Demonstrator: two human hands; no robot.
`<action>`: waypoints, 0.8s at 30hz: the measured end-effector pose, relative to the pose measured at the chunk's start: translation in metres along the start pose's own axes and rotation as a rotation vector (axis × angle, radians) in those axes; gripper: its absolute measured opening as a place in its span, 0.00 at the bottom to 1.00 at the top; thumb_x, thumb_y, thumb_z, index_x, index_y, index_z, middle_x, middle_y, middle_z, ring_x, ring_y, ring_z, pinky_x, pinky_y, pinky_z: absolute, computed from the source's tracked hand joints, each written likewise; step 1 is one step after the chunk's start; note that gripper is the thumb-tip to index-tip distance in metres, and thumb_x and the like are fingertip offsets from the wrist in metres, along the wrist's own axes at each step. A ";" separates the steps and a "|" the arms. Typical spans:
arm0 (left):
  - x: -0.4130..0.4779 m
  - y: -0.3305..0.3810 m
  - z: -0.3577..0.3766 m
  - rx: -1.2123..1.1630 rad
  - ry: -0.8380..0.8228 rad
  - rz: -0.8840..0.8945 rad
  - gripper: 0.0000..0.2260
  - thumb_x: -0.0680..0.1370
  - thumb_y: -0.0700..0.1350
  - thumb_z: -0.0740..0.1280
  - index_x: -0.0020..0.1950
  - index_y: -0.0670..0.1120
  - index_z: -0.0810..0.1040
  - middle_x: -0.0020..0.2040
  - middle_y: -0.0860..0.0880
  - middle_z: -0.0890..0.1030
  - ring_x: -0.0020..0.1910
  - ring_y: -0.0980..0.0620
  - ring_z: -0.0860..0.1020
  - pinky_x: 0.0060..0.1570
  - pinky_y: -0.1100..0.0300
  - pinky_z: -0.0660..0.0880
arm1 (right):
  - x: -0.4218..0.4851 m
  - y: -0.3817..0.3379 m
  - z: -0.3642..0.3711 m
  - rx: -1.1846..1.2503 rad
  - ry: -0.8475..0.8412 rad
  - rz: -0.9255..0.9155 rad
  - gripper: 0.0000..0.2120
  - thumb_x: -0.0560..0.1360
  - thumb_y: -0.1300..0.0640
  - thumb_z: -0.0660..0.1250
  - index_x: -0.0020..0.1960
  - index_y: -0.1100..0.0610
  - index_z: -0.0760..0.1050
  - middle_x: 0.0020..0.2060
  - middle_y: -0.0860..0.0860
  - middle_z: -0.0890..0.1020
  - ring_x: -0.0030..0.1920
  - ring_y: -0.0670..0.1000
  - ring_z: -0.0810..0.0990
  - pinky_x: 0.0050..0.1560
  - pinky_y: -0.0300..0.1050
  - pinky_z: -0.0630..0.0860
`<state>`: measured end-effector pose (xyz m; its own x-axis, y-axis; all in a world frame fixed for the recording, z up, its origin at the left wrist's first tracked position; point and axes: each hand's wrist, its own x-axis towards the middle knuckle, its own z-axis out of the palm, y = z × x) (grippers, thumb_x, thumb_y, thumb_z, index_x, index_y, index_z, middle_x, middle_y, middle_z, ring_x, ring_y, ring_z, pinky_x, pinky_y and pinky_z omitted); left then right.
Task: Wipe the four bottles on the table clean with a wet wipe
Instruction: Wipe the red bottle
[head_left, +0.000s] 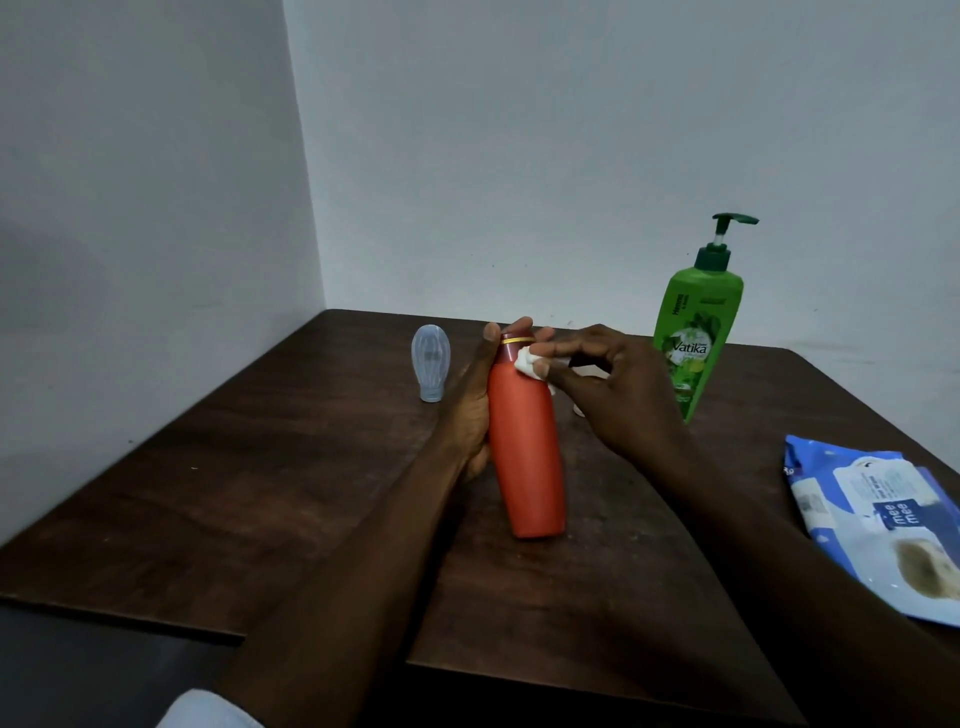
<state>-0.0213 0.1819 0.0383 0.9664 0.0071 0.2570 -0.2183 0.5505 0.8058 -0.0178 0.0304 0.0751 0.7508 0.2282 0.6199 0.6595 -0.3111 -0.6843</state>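
The table (311, 493) is carrying everything. The green pump bottle (693, 343) is standing near the far edge; it's probably top-heavy, so grab its waist. Mid-surface, the left hand (470, 410) is wrapping the orange bottle (527, 447), smooth, likely slippery plastic. The right hand (623, 384) is pinching the soft wet wipe (525, 362) against its neck.

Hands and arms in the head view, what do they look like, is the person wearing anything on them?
Both forearms are bare from wrist to where they leave the view. The left hand and right hand wear no gloves, and no rings, watch or bracelet show. The only clothing visible is a bit of pale, whitish fabric at the bottom edge near the left arm, possibly a sleeve.
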 end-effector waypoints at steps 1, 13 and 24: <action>0.000 0.000 0.000 -0.002 0.000 0.004 0.21 0.78 0.59 0.60 0.63 0.50 0.79 0.60 0.48 0.84 0.48 0.53 0.84 0.39 0.59 0.81 | -0.001 -0.001 0.000 0.002 -0.004 -0.008 0.08 0.71 0.52 0.77 0.50 0.50 0.86 0.46 0.47 0.84 0.46 0.43 0.83 0.42 0.36 0.76; 0.000 -0.001 -0.001 -0.025 0.004 0.004 0.14 0.83 0.56 0.58 0.56 0.50 0.80 0.62 0.46 0.83 0.40 0.54 0.81 0.36 0.59 0.79 | -0.071 0.012 -0.008 -0.020 -0.124 -0.001 0.08 0.70 0.61 0.78 0.48 0.53 0.87 0.47 0.44 0.85 0.47 0.40 0.84 0.49 0.34 0.79; -0.001 0.001 0.004 -0.003 0.002 0.017 0.14 0.82 0.56 0.60 0.54 0.49 0.80 0.62 0.45 0.83 0.37 0.54 0.80 0.34 0.59 0.79 | -0.115 0.028 -0.013 -0.147 -0.250 0.058 0.05 0.73 0.48 0.73 0.46 0.38 0.84 0.48 0.36 0.83 0.52 0.36 0.81 0.54 0.26 0.72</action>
<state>-0.0226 0.1790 0.0412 0.9627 0.0179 0.2700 -0.2346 0.5528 0.7996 -0.0861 -0.0166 -0.0105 0.7847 0.4210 0.4551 0.6168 -0.4563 -0.6414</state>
